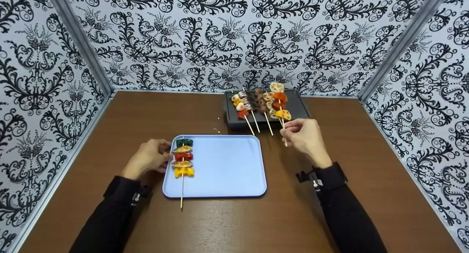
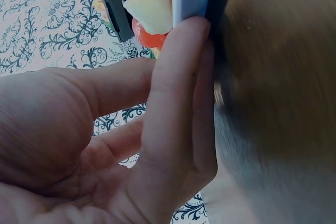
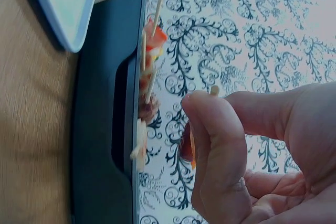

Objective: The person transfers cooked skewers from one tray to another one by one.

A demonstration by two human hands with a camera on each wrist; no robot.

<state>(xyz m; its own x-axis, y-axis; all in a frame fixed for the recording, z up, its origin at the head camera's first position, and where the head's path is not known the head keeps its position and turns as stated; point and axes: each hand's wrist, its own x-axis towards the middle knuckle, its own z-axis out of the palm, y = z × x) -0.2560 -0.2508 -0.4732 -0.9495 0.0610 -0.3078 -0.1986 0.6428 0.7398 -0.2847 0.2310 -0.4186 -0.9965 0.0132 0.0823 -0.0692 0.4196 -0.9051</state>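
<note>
The right hand (image 1: 303, 135) pinches a skewer (image 1: 280, 105) by its stick, long axis pointing forward over the grill (image 1: 297, 102); leftward and nearer the person lies the tray (image 1: 227, 165), touched by the left hand (image 1: 148, 157), grip unclear.

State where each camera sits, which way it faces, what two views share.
Head: on the head, facing forward and down at blue tray, grill plate, left hand, right hand and sleeves.
Left wrist: on that wrist, facing that hand's fingers at the tray's edge.
Right wrist: on that wrist, facing that hand's fingers pinching a skewer, and the grill plate's side.
Head and right wrist share the tray, grill plate and right hand.
</note>
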